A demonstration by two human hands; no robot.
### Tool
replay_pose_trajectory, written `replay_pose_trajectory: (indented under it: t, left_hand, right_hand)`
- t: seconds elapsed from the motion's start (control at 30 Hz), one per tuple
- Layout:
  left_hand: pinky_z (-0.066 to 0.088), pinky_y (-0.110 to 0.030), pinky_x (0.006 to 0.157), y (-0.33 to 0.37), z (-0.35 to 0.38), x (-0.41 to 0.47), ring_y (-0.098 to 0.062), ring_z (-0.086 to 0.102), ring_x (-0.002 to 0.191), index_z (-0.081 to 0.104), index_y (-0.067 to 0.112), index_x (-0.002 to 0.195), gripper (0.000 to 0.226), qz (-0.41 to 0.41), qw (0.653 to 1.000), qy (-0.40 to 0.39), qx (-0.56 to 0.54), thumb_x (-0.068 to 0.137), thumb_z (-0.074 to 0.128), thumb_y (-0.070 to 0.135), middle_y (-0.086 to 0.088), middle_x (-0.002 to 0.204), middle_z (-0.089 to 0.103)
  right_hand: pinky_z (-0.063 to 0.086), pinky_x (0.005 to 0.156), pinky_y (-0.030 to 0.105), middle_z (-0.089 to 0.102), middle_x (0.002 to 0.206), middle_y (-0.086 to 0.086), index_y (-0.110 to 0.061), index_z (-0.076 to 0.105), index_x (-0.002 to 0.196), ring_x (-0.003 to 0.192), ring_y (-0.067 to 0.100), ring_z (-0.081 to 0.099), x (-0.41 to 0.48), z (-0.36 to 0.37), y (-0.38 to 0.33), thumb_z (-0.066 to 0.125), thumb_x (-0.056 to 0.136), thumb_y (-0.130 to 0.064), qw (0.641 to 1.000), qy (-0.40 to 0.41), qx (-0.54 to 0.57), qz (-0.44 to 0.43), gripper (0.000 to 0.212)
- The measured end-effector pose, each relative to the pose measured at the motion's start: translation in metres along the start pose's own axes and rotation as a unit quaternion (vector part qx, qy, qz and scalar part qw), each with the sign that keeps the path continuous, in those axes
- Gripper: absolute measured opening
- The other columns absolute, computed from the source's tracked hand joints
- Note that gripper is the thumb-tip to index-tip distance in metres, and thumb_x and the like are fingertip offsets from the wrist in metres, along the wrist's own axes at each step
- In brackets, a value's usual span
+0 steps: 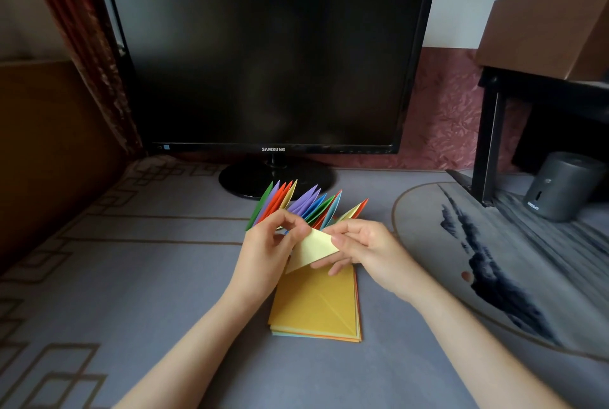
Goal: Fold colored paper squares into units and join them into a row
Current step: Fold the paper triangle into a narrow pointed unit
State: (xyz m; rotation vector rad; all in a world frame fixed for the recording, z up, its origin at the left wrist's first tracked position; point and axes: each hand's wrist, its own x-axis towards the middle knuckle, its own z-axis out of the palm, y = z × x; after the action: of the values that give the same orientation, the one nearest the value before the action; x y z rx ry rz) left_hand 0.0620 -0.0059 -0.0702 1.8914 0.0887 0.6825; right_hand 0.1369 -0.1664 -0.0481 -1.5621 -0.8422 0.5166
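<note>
A pale yellow paper folded into a triangle (311, 248) is held above the desk between both hands. My left hand (268, 248) pinches its upper left corner, and my right hand (361, 248) pinches its right side. Just behind the hands stands a fanned row of joined folded units (304, 202) in green, purple, red, yellow and blue. Under the hands lies a stack of paper squares (318, 304), its top sheet orange-yellow with a diagonal crease.
A dark monitor (263, 55) on a round base (250, 179) stands behind the paper row. A black shelf frame (489, 141) and a grey cylindrical device (562, 186) are at the right. A grey patterned mat (115, 276) covers the desk.
</note>
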Motion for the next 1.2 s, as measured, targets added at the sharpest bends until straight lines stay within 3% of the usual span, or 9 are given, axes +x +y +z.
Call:
replay_pose_trajectory:
  t: [0.2, 0.33, 0.5, 0.8, 1.0, 1.13, 1.2]
  left_hand:
    - [0.052, -0.025, 0.07, 0.0, -0.002, 0.0, -0.001, 0.06, 0.085, 0.065, 0.02, 0.088, 0.001, -0.007, 1.0, 0.009, 0.015, 0.087, 0.065, 0.019, 0.009, 0.086, 0.066]
    - [0.057, -0.027, 0.059, 0.003, -0.006, 0.001, -0.016, 0.07, 0.068, 0.066, 0.012, 0.093, 0.018, -0.071, 0.995, -0.047, -0.049, 0.078, 0.075, 0.017, -0.005, 0.074, 0.072]
    - [0.055, -0.023, 0.057, 0.004, -0.006, 0.002, -0.024, 0.07, 0.067, 0.068, 0.007, 0.081, 0.011, -0.072, 0.993, -0.021, -0.087, 0.074, 0.075, 0.012, -0.008, 0.066, 0.071]
    - [0.055, -0.021, 0.059, 0.006, -0.002, 0.002, -0.019, 0.07, 0.066, 0.068, 0.009, 0.083, 0.009, -0.056, 0.994, -0.022, -0.093, 0.077, 0.073, 0.004, -0.011, 0.069, 0.072]
    - [0.055, -0.018, 0.063, -0.001, -0.013, 0.003, -0.013, 0.069, 0.067, 0.069, 0.009, 0.085, 0.004, -0.053, 0.997, -0.008, -0.053, 0.081, 0.07, 0.007, -0.01, 0.074, 0.072]
    - [0.047, -0.01, 0.07, -0.008, -0.01, 0.003, 0.002, 0.062, 0.08, 0.071, 0.025, 0.088, 0.007, -0.018, 0.992, -0.074, 0.101, 0.082, 0.07, 0.027, 0.012, 0.086, 0.07]
    - [0.048, -0.013, 0.076, -0.012, -0.011, 0.003, 0.003, 0.061, 0.087, 0.072, 0.028, 0.091, 0.019, -0.025, 0.987, -0.111, 0.115, 0.077, 0.069, 0.041, 0.014, 0.093, 0.069]
  right_hand:
    - [0.058, 0.069, 0.029, 0.069, 0.096, 0.009, -0.003, 0.056, 0.108, 0.082, 0.025, 0.072, 0.0, -0.001, 0.004, 0.039, 0.098, -0.004, 1.0, 0.006, -0.008, -0.007, 0.02]
    - [0.058, 0.066, 0.029, 0.066, 0.1, 0.019, -0.004, 0.056, 0.105, 0.081, 0.028, 0.072, 0.002, -0.006, 0.007, 0.037, 0.099, -0.001, 0.998, 0.063, -0.002, -0.017, 0.02]
    - [0.056, 0.057, 0.028, 0.073, 0.081, 0.01, -0.007, 0.057, 0.092, 0.074, 0.028, 0.072, 0.005, -0.007, 0.007, 0.049, 0.095, -0.004, 0.995, 0.098, 0.005, -0.016, 0.01]
    - [0.041, 0.041, 0.021, 0.072, 0.068, 0.004, -0.008, 0.06, 0.087, 0.059, 0.024, 0.07, 0.008, -0.019, 0.009, 0.05, 0.094, -0.003, 0.98, 0.187, -0.054, -0.048, 0.013]
    - [0.04, 0.041, 0.017, 0.067, 0.072, 0.008, -0.006, 0.058, 0.09, 0.046, 0.01, 0.058, 0.003, -0.046, 0.004, 0.048, 0.095, -0.003, 0.915, 0.394, 0.051, -0.073, 0.012]
    - [0.034, 0.039, 0.017, 0.054, 0.065, 0.004, -0.008, 0.063, 0.094, 0.038, 0.003, 0.041, 0.006, -0.053, 0.013, 0.049, 0.093, -0.004, 0.876, 0.477, 0.065, -0.044, 0.014]
    - [0.03, 0.041, 0.019, 0.053, 0.065, 0.001, -0.008, 0.066, 0.095, 0.038, 0.006, 0.038, 0.007, -0.058, 0.02, 0.05, 0.091, -0.004, 0.867, 0.496, 0.053, 0.001, 0.016]
